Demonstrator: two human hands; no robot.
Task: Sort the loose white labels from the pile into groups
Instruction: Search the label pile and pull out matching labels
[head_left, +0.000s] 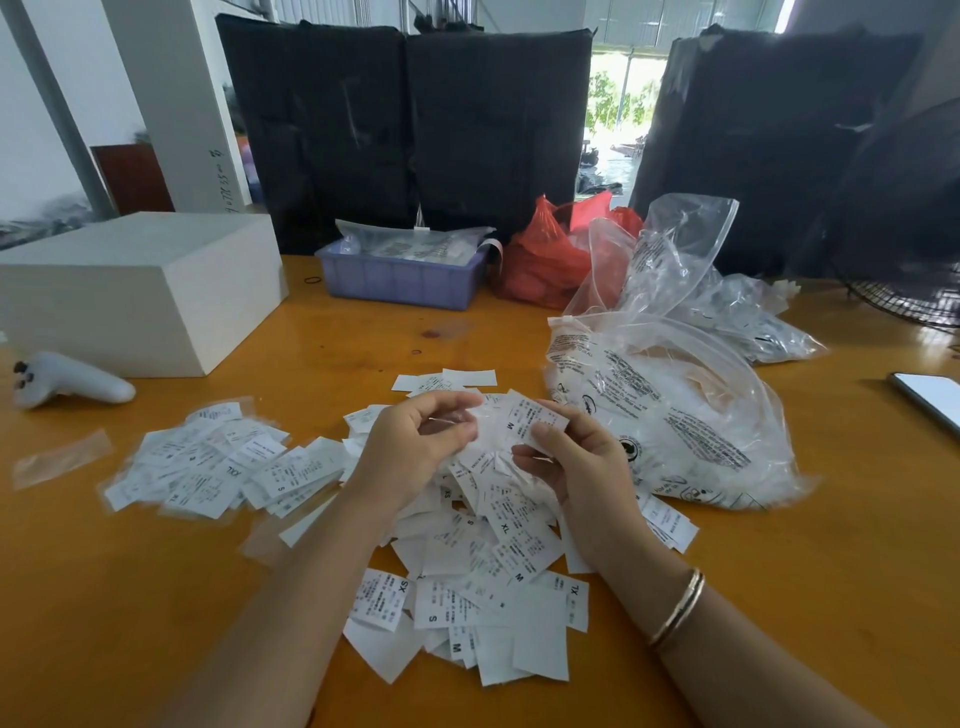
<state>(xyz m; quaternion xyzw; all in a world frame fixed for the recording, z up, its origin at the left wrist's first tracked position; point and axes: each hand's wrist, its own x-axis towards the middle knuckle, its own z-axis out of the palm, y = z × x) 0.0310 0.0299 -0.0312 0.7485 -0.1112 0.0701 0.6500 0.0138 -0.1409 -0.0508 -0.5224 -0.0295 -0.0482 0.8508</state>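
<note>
Orange tabletop (779, 597). Loose pile of white labels (483, 561) at centre, printed S, M, XL; second spread (208, 462) lies left. Right hand (566, 462) pinches an M label (530, 418); left hand (415, 441) curled, apparently on clear film. Clear plastic bag (675, 415) just right, blue tray (400, 275) behind.

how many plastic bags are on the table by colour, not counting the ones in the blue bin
Red plastic bag: 1
Large clear printed bag: 1
Clear bags in the heap behind it: several, too tangled to count
Total: at least 3, since the heap cannot be counted
</note>
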